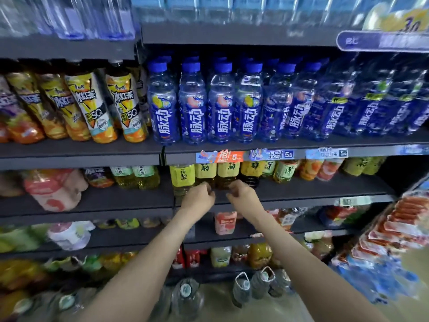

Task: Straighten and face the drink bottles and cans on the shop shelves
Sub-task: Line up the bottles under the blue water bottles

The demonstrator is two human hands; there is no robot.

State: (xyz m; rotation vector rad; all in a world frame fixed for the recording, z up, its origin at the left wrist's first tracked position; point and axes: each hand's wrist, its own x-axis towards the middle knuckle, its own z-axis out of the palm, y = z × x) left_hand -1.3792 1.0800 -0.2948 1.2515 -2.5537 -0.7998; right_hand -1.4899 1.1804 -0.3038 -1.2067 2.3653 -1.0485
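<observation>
Reaching to the middle shelf with left hand (197, 198) and right hand (244, 194), fingers curled inward, tips nearly meeting; cannot tell whether gripping anything. Just beyond the knuckles, upright at the shelf front: yellow-labelled tea bottles (228, 173) marked 菊, the leftmost 梨. Directly above, price tags (219, 156) reading 抢 and 5.0. Higher still, blue 脉动 bottles (220, 103) facing forward. Further left, leaning 冰红茶 bottles (92, 105) with "5G".

Dark grey shelving (81, 154), beige floor (216, 296).
</observation>
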